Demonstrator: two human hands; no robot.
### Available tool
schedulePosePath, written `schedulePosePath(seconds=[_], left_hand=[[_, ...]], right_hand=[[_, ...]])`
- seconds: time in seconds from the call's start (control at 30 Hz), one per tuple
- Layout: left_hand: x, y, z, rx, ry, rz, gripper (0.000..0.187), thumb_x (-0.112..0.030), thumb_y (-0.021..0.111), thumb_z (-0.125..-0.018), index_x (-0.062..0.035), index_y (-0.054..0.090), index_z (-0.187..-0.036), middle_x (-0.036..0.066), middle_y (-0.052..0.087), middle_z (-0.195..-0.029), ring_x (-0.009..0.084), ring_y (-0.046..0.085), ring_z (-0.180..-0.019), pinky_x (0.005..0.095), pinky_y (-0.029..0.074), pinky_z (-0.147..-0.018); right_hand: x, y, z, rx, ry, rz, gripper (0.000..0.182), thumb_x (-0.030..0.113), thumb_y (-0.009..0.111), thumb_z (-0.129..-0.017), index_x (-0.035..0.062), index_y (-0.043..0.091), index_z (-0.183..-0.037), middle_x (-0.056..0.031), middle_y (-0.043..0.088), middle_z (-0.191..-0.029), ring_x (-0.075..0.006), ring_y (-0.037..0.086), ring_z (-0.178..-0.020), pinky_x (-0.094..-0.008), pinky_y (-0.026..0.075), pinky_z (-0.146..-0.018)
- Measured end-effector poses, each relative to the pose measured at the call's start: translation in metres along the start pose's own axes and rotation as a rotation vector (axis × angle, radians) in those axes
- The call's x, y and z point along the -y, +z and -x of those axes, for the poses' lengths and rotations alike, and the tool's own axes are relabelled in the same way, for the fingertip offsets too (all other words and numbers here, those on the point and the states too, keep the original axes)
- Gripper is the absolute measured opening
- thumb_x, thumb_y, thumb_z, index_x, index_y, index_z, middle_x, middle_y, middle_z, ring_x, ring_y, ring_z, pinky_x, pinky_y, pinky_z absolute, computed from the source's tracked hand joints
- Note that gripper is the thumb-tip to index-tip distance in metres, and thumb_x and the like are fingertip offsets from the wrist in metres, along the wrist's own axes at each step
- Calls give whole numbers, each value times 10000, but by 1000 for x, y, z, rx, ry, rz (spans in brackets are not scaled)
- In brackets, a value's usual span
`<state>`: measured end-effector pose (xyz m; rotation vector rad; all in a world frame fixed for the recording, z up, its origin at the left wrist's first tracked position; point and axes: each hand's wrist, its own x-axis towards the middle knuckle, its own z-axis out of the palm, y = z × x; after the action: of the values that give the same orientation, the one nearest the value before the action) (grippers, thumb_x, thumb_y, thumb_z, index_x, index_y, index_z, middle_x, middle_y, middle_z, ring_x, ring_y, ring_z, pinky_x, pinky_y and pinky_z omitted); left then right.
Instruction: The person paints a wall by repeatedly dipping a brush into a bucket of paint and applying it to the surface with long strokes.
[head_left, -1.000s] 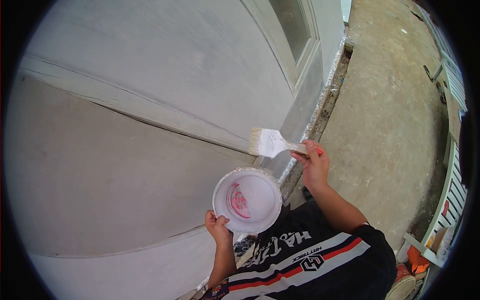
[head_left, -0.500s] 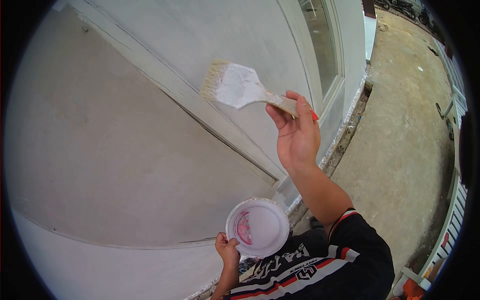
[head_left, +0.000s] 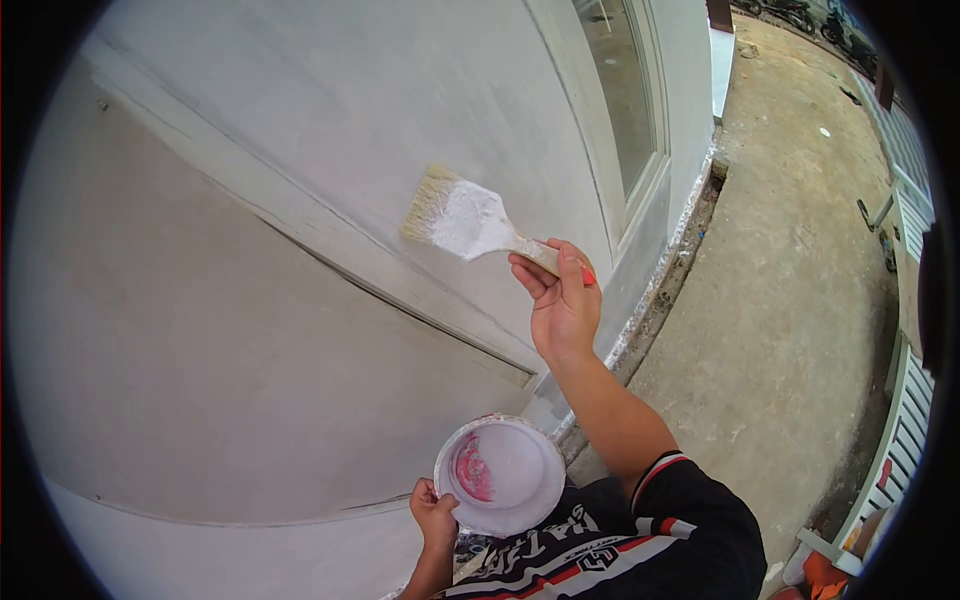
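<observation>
My right hand (head_left: 565,305) is closed round the handle of a wide paintbrush (head_left: 470,220), held up in front of the wall. White paint coats the brush's flat part, and its pale bristles point left. Low in the view, my left hand (head_left: 434,512) grips the rim of a round white tub (head_left: 540,500) at its left side. Pale paint lies in the tub, with a pink-red patch along the inner left. I cannot make out whether the bristles touch the wall.
The wall (head_left: 200,330) fills the left, with a raised band across it. A window (head_left: 622,90) is at the upper right. A concrete path (head_left: 760,280) runs beside a narrow gutter. White railings (head_left: 905,420) stand at the far right, and motorbikes at the top right.
My right hand and the brush have moved down and slightly left. The tub and my left hand sit a little lower and farther left. The whole view has shifted slightly.
</observation>
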<state>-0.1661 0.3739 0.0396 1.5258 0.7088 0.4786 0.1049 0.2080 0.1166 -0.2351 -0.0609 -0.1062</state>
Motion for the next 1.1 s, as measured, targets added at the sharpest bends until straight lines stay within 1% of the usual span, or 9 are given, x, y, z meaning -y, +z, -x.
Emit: schedulePosePath(seconds=[0.1, 0.2, 0.47, 0.53, 0.73, 0.8, 0.83, 0.93, 1.1], left_hand=[[-12, 4, -6, 23, -18, -87, 222, 87, 505, -519, -59, 420, -664, -22, 448, -591, 63, 407, -518, 202, 312, -500], [-6, 14, -9, 47, -33, -123, 219, 71, 499, -516, -60, 419, -672, -21, 451, -605, 65, 408, -531, 199, 316, -516], [-7, 20, -19, 72, -65, -187, 216, 32, 495, -503, -57, 417, -683, -19, 437, -625, 64, 389, -547, 189, 328, -548], [-5, 26, -17, 70, -57, -224, 221, 15, 470, -482, -56, 394, -676, -3, 432, -617, 88, 407, -544, 206, 353, -544], [-6, 27, -16, 72, -74, -227, 214, 14, 491, -499, -57, 402, -680, -10, 437, -630, 76, 400, -559, 199, 351, -560], [-5, 25, -17, 58, -67, -230, 214, 10, 490, -498, -54, 399, -680, -3, 442, -633, 82, 406, -562, 204, 363, -569], [-5, 22, -17, 50, -61, -231, 214, 8, 491, -498, -52, 398, -681, 2, 444, -634, 85, 410, -562, 207, 368, -574], [-5, 15, -17, 37, -58, -230, 215, 3, 493, -498, -45, 399, -686, 12, 449, -638, 91, 416, -563, 216, 380, -580], [-1, -4, -22, 59, -42, -206, 215, 11, 489, -500, -45, 400, -688, 8, 450, -639, 89, 417, -556, 216, 379, -569]], right_hand=[[-10, -47, 0, -86, 45, 25, 269, 209, 471, -911, -35, 477, -1023, -189, 573, -981, -307, 622, -843, -353, 537, -756], [-23, -110, 8, -204, 108, 34, 269, 214, 474, -910, -28, 482, -1025, -183, 578, -979, -303, 623, -847, -353, 534, -758], [-47, -228, 36, -483, 185, 134, 268, 206, 522, -890, -25, 489, -1023, -152, 590, -937, -286, 628, -842, -350, 531, -759], [-51, -254, 44, -547, 200, 170, 266, 201, 532, -885, -28, 495, -1015, -150, 586, -932, -287, 628, -839, -346, 534, -755], [-70, -332, 68, -723, 166, 354, 283, 177, 526, -887, -46, 483, -1056, -147, 567, -953, -283, 632, -826, -319, 543, -734], [-74, -355, 73, -781, 120, 380, 268, 163, 529, -885, -51, 496, -1044, -141, 566, -951, -261, 631, -818, -309, 543, -731], [-79, -359, 74, -810, 96, 392, 260, 155, 530, -884, -53, 502, -1037, -138, 565, -951, -251, 630, -814, -304, 543, -729], [-99, -366, 74, -754, 25, 660, 232, 134, 533, -880, -59, 532, -1009, -125, 572, -922, -209, 623, -782, -283, 542, -724], [-124, -340, 66, -715, 28, 763, 210, 123, 535, -877, -63, 559, -972, -110, 578, -890, -176, 613, -752, -271, 539, -717]])
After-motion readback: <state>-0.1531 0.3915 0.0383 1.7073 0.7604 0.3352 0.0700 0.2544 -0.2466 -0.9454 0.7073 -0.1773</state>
